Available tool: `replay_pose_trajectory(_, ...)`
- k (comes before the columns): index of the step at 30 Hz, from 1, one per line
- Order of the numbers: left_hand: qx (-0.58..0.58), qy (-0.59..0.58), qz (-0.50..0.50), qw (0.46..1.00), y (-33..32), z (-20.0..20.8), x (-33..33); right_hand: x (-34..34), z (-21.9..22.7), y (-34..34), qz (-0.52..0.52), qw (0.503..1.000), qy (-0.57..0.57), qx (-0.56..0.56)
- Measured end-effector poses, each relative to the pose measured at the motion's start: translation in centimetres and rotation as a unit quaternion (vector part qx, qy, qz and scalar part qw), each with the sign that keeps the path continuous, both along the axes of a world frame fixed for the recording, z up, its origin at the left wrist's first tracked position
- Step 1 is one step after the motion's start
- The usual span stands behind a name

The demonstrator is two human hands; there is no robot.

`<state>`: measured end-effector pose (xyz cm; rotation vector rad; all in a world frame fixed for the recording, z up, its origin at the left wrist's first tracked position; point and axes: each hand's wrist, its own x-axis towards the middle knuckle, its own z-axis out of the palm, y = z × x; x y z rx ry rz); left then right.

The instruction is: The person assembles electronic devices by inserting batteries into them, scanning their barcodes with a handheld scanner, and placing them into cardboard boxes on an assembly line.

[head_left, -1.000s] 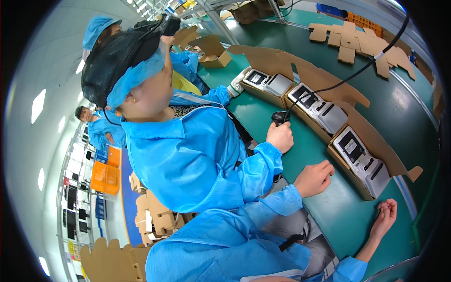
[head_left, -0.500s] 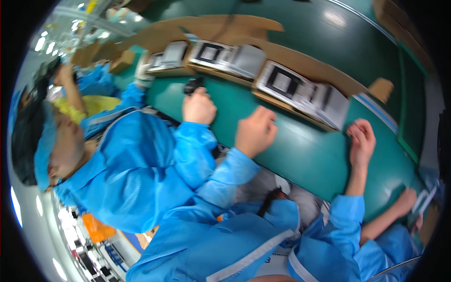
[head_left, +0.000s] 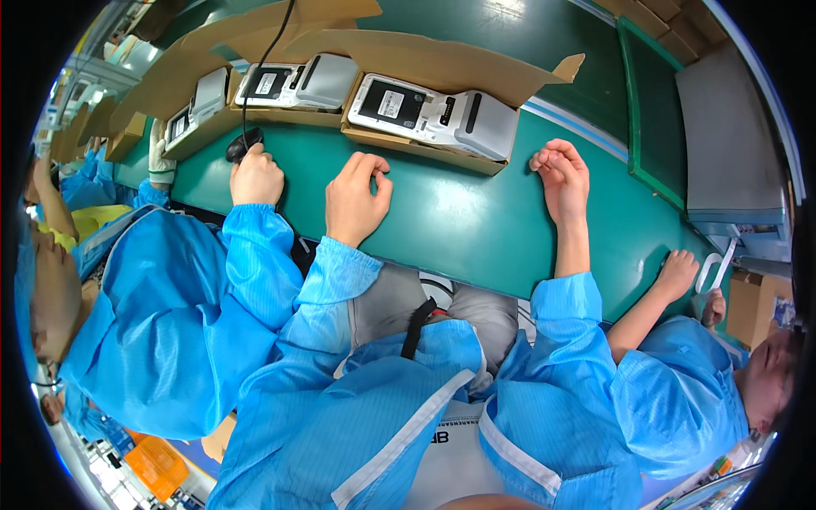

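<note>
Green workbench under both hands; open cardboard carton ahead of and between them, apart from both; white-and-grey terminal inside it, label side up, ahead of the left hand, left of the right hand; left empty, loosely curled, thumb apart from fingers; right empty, half curled; black corded scanner left of the left hand, in a co-worker's hand; my read: keep both hands low, loose, off the carton walls, clear of the scanner.
</note>
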<state>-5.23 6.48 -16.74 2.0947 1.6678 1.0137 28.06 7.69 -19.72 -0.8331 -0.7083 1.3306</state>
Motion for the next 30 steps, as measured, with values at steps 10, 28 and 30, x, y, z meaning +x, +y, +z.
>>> replay_pose_trajectory(10,0.022,-0.059,-0.032,0.998,-0.6,0.5,-0.6,0.3,-0.3,-0.3,-0.010,0.998,0.056,0.017)
replay_pose_trajectory(28,0.037,-0.066,-0.014,0.997,-0.3,0.0,-0.6,-1.6,-1.3,0.6,-0.140,0.988,-0.062,0.034)
replay_pose_trajectory(30,0.038,-0.065,-0.015,0.997,-0.3,-0.2,-0.8,-1.7,-1.4,0.6,-0.141,0.987,-0.072,0.037)
